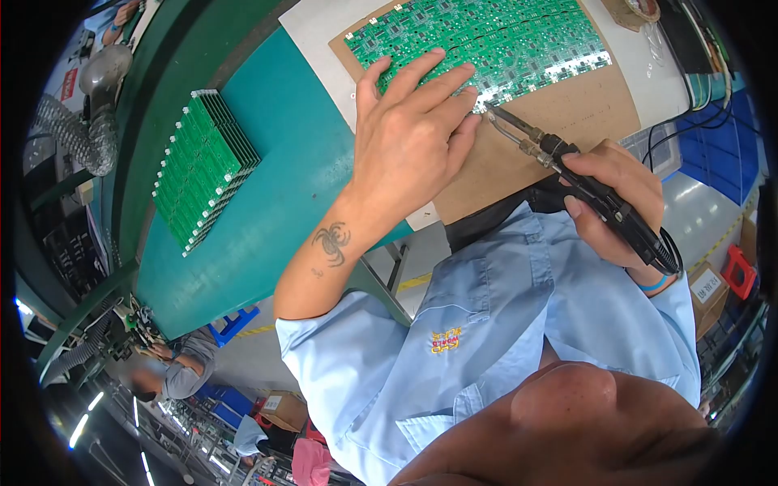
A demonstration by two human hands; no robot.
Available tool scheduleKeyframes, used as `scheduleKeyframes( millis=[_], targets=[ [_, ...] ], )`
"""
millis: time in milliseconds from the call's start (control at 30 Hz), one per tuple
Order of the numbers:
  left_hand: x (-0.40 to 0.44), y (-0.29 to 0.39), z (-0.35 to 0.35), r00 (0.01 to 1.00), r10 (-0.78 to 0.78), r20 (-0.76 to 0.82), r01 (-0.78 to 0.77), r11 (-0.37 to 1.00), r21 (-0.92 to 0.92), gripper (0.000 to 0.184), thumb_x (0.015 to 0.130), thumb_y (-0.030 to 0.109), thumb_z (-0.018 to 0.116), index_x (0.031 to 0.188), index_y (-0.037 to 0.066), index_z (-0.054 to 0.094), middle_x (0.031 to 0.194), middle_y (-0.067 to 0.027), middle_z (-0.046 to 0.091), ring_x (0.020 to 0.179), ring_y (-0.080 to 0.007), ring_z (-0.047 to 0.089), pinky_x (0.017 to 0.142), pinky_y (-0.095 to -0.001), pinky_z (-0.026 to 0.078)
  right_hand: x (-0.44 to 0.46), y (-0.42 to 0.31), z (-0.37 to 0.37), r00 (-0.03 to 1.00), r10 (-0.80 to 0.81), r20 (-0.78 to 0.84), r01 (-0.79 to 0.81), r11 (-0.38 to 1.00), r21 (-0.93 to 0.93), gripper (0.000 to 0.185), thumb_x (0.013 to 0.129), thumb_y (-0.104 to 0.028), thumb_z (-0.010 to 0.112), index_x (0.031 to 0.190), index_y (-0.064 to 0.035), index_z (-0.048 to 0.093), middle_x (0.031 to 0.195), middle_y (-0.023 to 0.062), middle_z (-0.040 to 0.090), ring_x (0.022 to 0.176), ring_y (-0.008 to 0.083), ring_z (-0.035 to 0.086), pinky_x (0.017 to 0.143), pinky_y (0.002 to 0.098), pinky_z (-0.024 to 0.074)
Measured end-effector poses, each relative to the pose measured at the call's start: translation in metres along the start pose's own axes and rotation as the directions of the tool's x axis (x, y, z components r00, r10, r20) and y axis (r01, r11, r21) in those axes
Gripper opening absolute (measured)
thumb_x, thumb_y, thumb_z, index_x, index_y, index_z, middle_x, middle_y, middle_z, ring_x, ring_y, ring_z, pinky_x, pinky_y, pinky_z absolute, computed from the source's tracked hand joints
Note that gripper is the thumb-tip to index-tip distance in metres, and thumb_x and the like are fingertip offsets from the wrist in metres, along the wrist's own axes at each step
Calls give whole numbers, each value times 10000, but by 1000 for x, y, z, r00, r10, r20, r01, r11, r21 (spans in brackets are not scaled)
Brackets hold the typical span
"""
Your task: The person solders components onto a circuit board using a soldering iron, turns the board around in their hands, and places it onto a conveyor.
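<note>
A panel of green circuit boards (502, 44) lies on a brown cardboard sheet (551, 113). Across its near left part rests my left hand (409, 134), back up, fingers spread over the board. My right hand (620, 186) is wrapped round a black soldering iron (600, 197) with a thin metal tube along its shaft. The iron's tip is at the panel's near edge, close to my left fingertips; whether it touches a joint is too small to tell.
Stacked green circuit board panels (203, 174) stand on the teal tabletop (284, 121) to the left. A tape roll (644, 8) sits at the far right. Black cables (705, 121) hang by the right edge. Another person (182, 364) is at lower left.
</note>
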State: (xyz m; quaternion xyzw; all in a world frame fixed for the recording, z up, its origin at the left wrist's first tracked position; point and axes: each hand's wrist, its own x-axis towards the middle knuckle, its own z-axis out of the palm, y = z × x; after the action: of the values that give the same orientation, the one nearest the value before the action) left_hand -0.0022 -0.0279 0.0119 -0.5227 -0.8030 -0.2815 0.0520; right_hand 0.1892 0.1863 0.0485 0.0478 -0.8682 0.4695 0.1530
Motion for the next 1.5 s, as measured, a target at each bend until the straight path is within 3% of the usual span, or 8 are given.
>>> scheduleKeyframes(
  millis=[333, 467, 667, 800, 1333, 1500],
  targets=[
    [-1, -1, 0, 1000, -3, 6, 3, 1000, 2, 182, 896, 174, 812, 1072, 130, 827, 1307, 43, 779, 1366, -250, 635, 1207, -550, 365, 2, -2, 0, 1000, -18, -13, 18, 1000, 21, 493, 747, 1, 802, 1237, 42, 773, 869, 104, 744, 720, 209, 601, 671, 303, 494],
    [0, 0, 0, 1000, -4, 4, 4, 1000, -6, 179, 894, 174, 812, 1067, 129, 828, 1308, 43, 777, 1368, -250, 634, 1208, -550, 365, -2, -5, -2, 999, 48, 14, -48, 999, 22, 408, 820, -72, 795, 1207, 47, 754, 896, 131, 749, 759, 238, 593, 719, 343, 487],
    [0, 1, 1, 1000, -3, -7, 3, 1000, -5, 175, 893, 175, 813, 1060, 127, 827, 1306, 43, 776, 1368, -251, 634, 1207, -549, 365, -3, -6, -4, 999, 46, 17, -46, 999, 9, 417, 820, -73, 789, 1217, 47, 752, 890, 134, 746, 769, 237, 601, 719, 340, 486],
    [0, -1, 1, 1000, 4, -5, -4, 1000, 5, 180, 890, 181, 816, 1060, 124, 828, 1305, 45, 776, 1364, -253, 636, 1205, -550, 368, -1, -6, -10, 999, -1, -42, 2, 1000, 8, 499, 738, -15, 804, 1230, 60, 766, 916, 128, 767, 727, 228, 607, 694, 320, 503],
    [-6, -5, -21, 999, 2, -38, -3, 999, -40, 183, 859, 178, 838, 1033, 121, 827, 1306, 14, 779, 1365, -250, 650, 1207, -542, 382, 4, -14, 1, 1000, -9, -18, 9, 1000, 8, 511, 721, 13, 795, 1230, 62, 766, 938, 134, 772, 740, 233, 623, 707, 318, 515],
    [-11, -10, -19, 1000, 12, 15, -12, 1000, -4, 175, 853, 173, 847, 1020, 123, 833, 1294, 26, 783, 1339, -231, 667, 1206, -536, 387, 6, -14, 13, 1000, -26, -9, 26, 999, 37, 522, 703, 43, 788, 1225, 56, 771, 919, 121, 764, 734, 219, 618, 682, 301, 508]
  ],
)
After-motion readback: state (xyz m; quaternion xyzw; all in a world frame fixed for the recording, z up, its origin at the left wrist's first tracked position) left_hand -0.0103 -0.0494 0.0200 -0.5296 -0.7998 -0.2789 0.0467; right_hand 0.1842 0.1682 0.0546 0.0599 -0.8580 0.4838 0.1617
